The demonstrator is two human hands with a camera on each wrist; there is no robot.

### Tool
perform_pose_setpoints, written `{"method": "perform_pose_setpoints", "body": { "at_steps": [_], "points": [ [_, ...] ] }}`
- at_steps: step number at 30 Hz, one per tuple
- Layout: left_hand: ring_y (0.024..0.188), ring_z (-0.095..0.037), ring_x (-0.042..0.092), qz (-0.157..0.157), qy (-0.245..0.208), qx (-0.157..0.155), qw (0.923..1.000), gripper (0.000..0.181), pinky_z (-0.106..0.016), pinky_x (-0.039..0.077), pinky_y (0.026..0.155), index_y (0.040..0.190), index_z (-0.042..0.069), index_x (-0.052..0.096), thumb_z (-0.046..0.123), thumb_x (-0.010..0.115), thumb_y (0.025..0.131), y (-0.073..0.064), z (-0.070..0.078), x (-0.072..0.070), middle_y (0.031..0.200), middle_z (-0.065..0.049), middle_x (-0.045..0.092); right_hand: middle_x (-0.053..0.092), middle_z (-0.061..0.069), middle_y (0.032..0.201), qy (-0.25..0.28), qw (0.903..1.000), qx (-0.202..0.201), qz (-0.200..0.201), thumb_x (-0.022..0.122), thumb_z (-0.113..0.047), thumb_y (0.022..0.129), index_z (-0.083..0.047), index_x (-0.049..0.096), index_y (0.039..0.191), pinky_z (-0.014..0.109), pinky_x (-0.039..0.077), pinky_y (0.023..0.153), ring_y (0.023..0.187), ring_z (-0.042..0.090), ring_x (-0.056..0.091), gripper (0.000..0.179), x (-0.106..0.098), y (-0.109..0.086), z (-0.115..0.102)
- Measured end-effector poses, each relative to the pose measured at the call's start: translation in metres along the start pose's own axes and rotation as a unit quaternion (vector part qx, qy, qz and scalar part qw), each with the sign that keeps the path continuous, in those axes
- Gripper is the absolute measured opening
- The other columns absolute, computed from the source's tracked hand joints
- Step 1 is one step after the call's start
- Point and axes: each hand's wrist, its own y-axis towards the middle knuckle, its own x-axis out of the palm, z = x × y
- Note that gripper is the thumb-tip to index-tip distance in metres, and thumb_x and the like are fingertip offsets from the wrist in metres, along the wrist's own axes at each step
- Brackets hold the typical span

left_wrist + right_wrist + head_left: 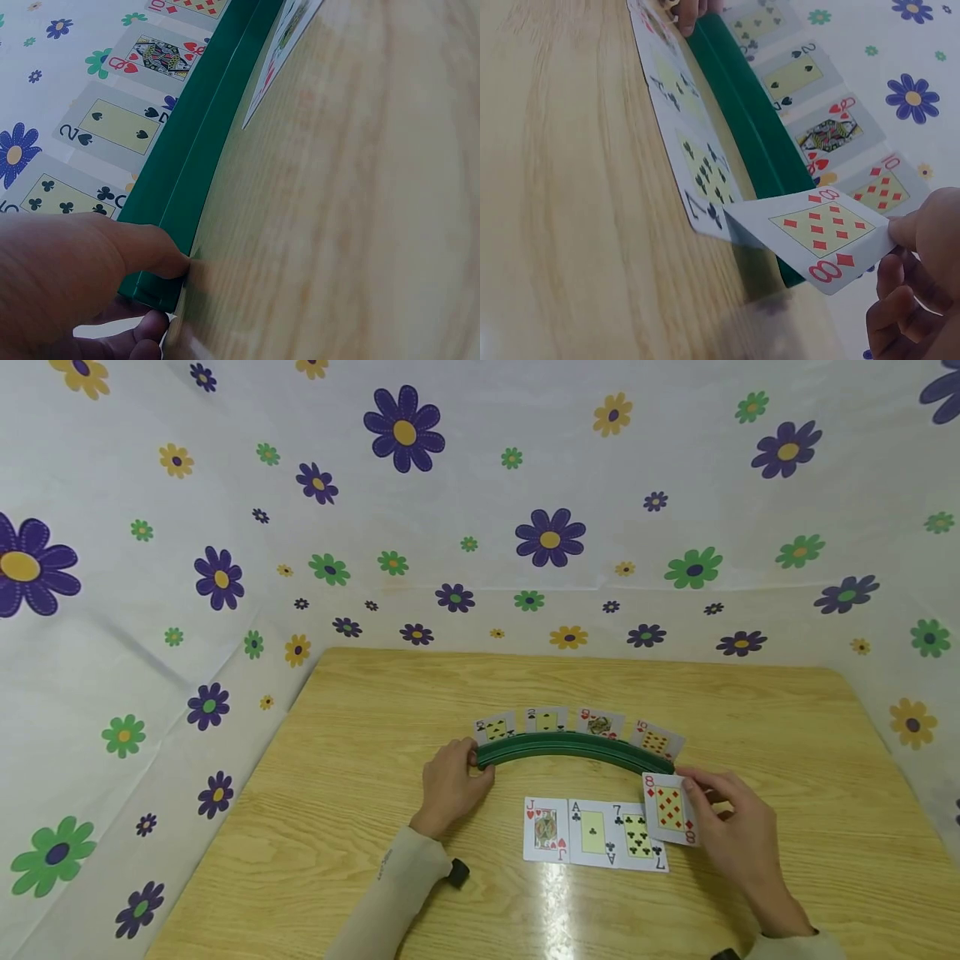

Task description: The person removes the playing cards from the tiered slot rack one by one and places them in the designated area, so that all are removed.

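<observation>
A curved green card holder (573,745) stands on the table with its left end gripped by my left hand (447,783), thumb along the near side. Between the thumb and fingers of my right hand (738,827), the eight of diamonds (670,810) is pinched at its right edge. That card tilts over the right edge of the seven of clubs (636,839), close to the holder's right end. Upright in the holder are the five of clubs (64,199), two of spades (112,124), queen of hearts (157,58) and ten of diamonds (885,187).
Left of the seven of clubs, the ace of clubs (592,833) and jack of hearts (546,831) lie face up in a row on the wooden table (337,760). White flower-print sheeting (480,502) surrounds the table at the back and sides.
</observation>
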Motion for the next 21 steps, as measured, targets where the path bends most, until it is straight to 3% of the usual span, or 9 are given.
{"method": "perform_pose_setpoints", "body": {
  "at_steps": [5,15,21],
  "points": [
    [0.078,-0.015,0.049,-0.004,0.004,-0.001,1.0000,0.023,-0.033,0.033,0.071,0.103,0.011,0.068,0.029,0.080,0.095,0.001,0.000,0.000,0.088,0.001,0.062,0.077,0.014,0.103,-0.031,0.9993,0.018,-0.013,0.074,-0.003,0.102,-0.005,0.082,0.116,0.009,0.046,0.063,0.082,-0.018,0.050,0.017,-0.003,-0.001,0.009],
    [0.079,-0.015,0.050,-0.006,-0.003,-0.005,1.0000,0.022,-0.034,0.033,0.072,0.103,0.012,0.068,0.030,0.080,0.095,-0.001,0.000,0.002,0.089,0.001,0.063,0.078,0.019,0.107,-0.081,0.9919,0.063,-0.075,0.072,-0.007,0.103,-0.002,0.081,0.119,0.010,0.045,0.067,0.080,-0.014,0.050,0.018,-0.014,-0.006,0.030],
    [0.077,-0.013,0.048,0.000,0.003,-0.001,1.0000,0.023,-0.033,0.033,0.071,0.103,0.012,0.068,0.029,0.080,0.094,-0.001,-0.001,0.001,0.088,0.002,0.061,0.078,0.018,0.106,-0.088,0.9909,0.064,-0.080,0.073,-0.006,0.102,-0.002,0.081,0.119,0.011,0.044,0.068,0.080,-0.016,0.049,0.019,-0.014,-0.006,0.035]
  ]
}}
